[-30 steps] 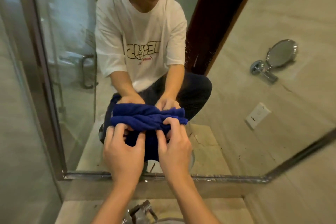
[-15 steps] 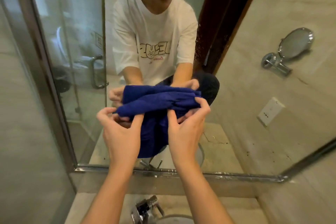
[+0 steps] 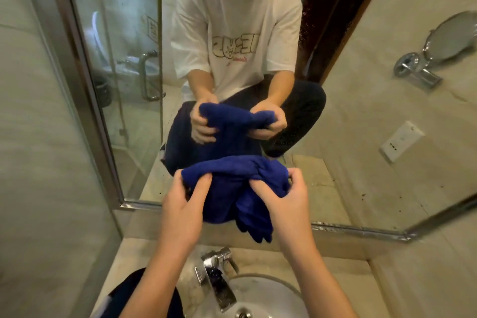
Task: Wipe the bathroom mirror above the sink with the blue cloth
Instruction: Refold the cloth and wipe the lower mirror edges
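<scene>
Head view: blue cloth [image 3: 232, 188] bunched betw. both hands, held up just in front of mirror [image 3: 348, 137], above faucet [image 3: 215, 273] & sink [image 3: 271, 299]. Left hand [image 3: 184, 204] gripping cloth's left end, fingers curled round it. Right hand [image 3: 281, 197] pinching right end; loose folds hanging below and betw. the hands. Counter [image 3: 335, 273] beneath.

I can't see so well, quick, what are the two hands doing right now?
Left hand: closed, gripping the left end of the blue cloth.
Right hand: closed, gripping the right end of the blue cloth.
</scene>
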The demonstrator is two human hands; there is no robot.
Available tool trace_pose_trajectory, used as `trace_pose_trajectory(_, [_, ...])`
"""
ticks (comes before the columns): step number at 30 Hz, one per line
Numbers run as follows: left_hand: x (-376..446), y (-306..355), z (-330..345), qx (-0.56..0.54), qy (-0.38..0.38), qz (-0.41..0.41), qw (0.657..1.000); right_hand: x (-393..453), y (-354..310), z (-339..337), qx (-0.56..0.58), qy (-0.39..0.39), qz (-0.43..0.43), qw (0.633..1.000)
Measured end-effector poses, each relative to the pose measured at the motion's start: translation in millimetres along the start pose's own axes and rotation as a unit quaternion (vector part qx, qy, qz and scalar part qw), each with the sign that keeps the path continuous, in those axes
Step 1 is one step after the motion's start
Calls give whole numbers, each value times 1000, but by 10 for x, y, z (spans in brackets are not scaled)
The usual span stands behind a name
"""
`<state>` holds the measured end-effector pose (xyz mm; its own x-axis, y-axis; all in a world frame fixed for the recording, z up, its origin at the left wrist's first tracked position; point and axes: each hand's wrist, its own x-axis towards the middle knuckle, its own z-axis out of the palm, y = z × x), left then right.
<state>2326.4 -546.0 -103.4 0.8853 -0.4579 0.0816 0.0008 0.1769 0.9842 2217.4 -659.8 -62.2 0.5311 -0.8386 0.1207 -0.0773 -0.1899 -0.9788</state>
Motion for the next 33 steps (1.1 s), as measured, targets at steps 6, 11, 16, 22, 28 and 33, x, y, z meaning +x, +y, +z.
trace_pose_trajectory(6, [-293,-245,98,-61,-87,-261,959,-261,322,-376,149,19,340,928])
trace_pose_trajectory(11, [-473,-380,6,-322,-160,-392,846,-316,408,-637,286,13,443,849])
trace_pose_trajectory(16, [-632,-662,101,-238,-108,-488,833,-532,651,-908,362,82,459,807])
trace_pose_trajectory(22, [-945,-932,60,-236,34,-597,766,-909,944,-839,244,71,532,808])
trace_pose_trajectory(28, [-896,-831,109,-155,-34,-577,802,-800,693,-928,280,69,513,809])
trace_pose_trajectory(33, [-667,-600,293,-120,-93,-556,817,-631,494,-982,303,26,473,827])
